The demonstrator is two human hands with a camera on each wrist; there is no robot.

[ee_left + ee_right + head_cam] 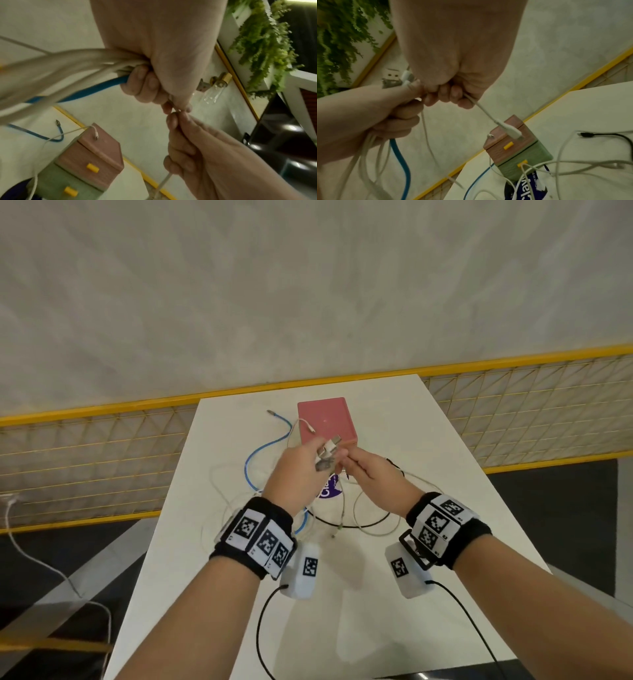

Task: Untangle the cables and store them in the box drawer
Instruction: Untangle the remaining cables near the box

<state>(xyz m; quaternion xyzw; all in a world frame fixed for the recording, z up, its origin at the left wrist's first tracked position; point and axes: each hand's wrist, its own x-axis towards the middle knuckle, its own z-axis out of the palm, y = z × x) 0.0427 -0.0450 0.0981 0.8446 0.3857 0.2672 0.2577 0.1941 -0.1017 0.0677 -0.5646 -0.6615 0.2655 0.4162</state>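
Above the white table (445, 474), my left hand (317, 462) grips a bundle of white cables and one blue cable (96, 88). Their USB plugs (329, 447) stick out past its fingers. My right hand (346, 464) meets it and pinches one white cable (481, 108), whose plug end (513, 132) hangs free below the fist. The box (325, 422) stands behind the hands, with a pink upper drawer (508, 140) and a green lower drawer (527, 162), both shut, each with a yellow handle. Loose loops of white, blue (251, 463) and black cable (346, 525) lie on the table.
A purple sticker (329, 489) lies on the table under the hands. A yellow mesh railing (102, 460) runs behind the table on both sides. Another white cable (41, 563) trails across the floor at the left. Black leads run from my wrist cameras.
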